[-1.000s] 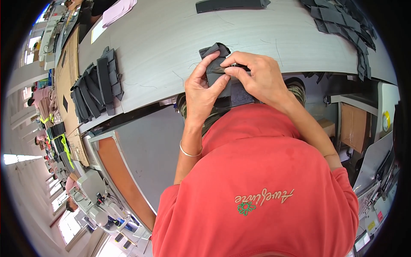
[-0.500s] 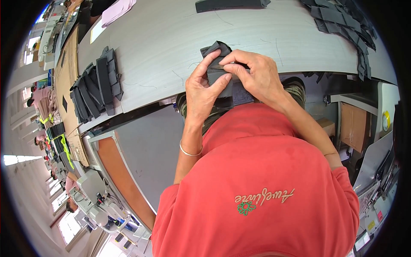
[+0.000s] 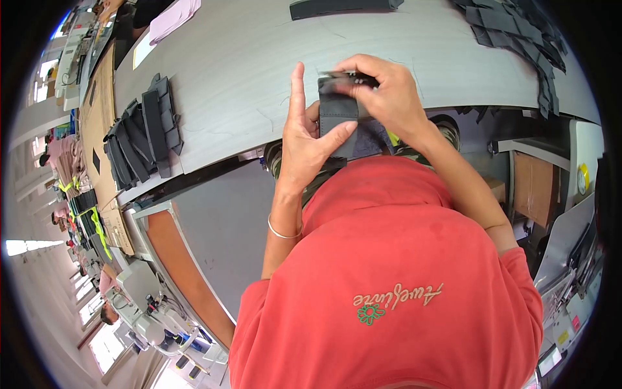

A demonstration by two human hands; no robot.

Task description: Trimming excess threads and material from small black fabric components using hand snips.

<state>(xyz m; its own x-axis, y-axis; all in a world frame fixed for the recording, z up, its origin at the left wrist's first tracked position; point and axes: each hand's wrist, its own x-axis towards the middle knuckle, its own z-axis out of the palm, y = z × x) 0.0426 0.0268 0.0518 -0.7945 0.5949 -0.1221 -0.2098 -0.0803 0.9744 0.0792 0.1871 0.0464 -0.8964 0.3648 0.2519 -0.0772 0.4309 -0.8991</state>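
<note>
A folded dark grey fabric piece (image 3: pixel 338 109) with a stitched line across it hangs at the table's near edge. My left hand (image 3: pixel 306 139) grips it, thumb on the front and bent fingers behind, while the index finger points straight up. At the upper end of the fabric is my right hand (image 3: pixel 391 94), closed around a small dark tool (image 3: pixel 366 79) with a thin tip. Motion smears the right fingertips and most of the tool, so its exact kind is unclear. Whether the tip touches the fabric cannot be made out.
Dark fabric strips (image 3: pixel 144 133) lie stacked on the left of the pale table (image 3: pixel 227 78). Another heap (image 3: pixel 512 39) spreads at the far right, and a dark folded strip (image 3: pixel 343 8) lies at the far edge. Pink sheets (image 3: pixel 175 19) sit far left. Loose threads dot the table.
My left index finger has lifted off the fabric and straightened. The right hand has moved slightly up, from pinching at the fabric's middle to its upper end. The fabric now hangs flatter.
</note>
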